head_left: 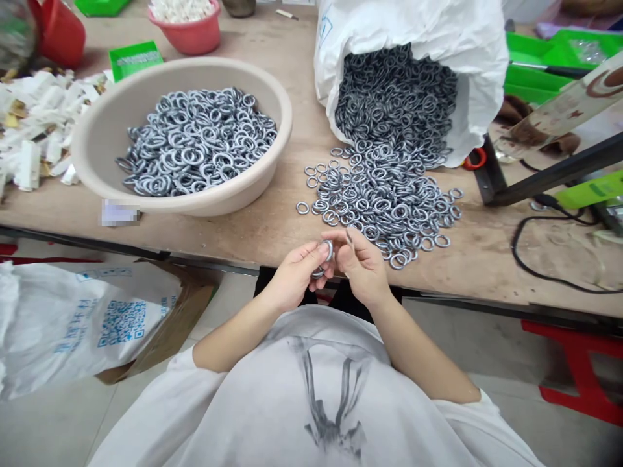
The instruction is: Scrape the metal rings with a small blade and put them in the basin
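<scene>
My left hand (296,275) is closed around a few grey rings (329,249) at the table's front edge; one ring stands up between thumb and forefinger. Just beside it, my right hand (368,271) pinches a thin, narrow, blade-like piece (349,244) between thumb and fingers; its exact kind is hard to make out. Beyond my hands spreads a loose pile of grey rings (389,201). It spills from a white sack (479,110) lying on its side. To the left, a wide beige basin (195,204) holds a heap of similar rings (199,139).
White plastic parts (43,123) lie heaped at the far left. A red bowl (189,32) and a green tray (135,59) stand behind the basin. On the right are a black metal frame (491,178) and a black cable (523,259). A printed sack (87,324) sits below the table.
</scene>
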The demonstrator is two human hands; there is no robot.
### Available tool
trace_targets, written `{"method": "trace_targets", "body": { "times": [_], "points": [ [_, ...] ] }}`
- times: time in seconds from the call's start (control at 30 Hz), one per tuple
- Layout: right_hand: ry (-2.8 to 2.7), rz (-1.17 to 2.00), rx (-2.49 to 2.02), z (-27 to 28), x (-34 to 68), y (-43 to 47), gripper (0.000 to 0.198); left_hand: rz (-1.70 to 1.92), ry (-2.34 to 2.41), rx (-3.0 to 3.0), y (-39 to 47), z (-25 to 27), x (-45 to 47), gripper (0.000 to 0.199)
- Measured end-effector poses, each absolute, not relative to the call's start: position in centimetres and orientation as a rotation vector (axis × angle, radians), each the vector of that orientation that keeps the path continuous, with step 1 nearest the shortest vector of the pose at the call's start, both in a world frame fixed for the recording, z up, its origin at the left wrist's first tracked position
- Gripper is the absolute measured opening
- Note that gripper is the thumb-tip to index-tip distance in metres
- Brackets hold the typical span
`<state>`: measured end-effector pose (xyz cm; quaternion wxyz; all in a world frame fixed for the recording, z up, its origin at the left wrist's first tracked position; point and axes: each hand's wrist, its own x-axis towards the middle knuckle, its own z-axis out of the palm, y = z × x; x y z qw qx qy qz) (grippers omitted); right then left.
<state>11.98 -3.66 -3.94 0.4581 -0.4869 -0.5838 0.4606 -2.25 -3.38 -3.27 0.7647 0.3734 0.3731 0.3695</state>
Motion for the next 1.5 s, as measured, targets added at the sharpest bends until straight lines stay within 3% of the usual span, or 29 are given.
{"method": "trace_targets", "body": {
  "times": [0.13,0.4,0.7,0.83,0.97,1.1,1.37,1.5],
  "points": [
    [-1.362,1.196,-1.151,-3.4,12.3,-3.4,0.039,0.790,0.818,0.840,-3.5,-3.4,-2.2,0.040],
    [-1.902,0.712,-1.262,-2.0,13.5,-4.4,0.048,0.850,0.822,0.707,-3.3,-2.6,-2.3,0.033],
    [-2.060,0.588,-1.315,-1.7,13.4,-4.9,0.050,0.846,0.809,0.672,-3.5,-2.6,-2.2,0.026],
    [-2.033,0.629,-1.390,-2.5,13.8,-3.9,0.052,0.779,0.752,0.773,-3.7,-2.8,-3.1,0.034],
    [-1.945,0.449,-1.714,-2.7,13.4,-0.9,0.051,0.622,0.643,0.913,-4.3,-3.0,-4.4,0.044],
    [-2.197,0.286,-1.804,-1.6,10.6,2.7,0.034,0.808,0.749,0.858,-3.8,-2.9,-5.7,0.037],
    [-2.452,0.098,-1.951,-1.4,7.8,5.2,0.031,1.048,0.942,0.664,-2.6,-2.3,-7.2,0.019],
    [-2.477,0.068,-1.954,-1.8,8.3,4.8,0.031,1.057,0.974,0.622,-1.9,-2.1,-7.4,0.027]
  ]
}}
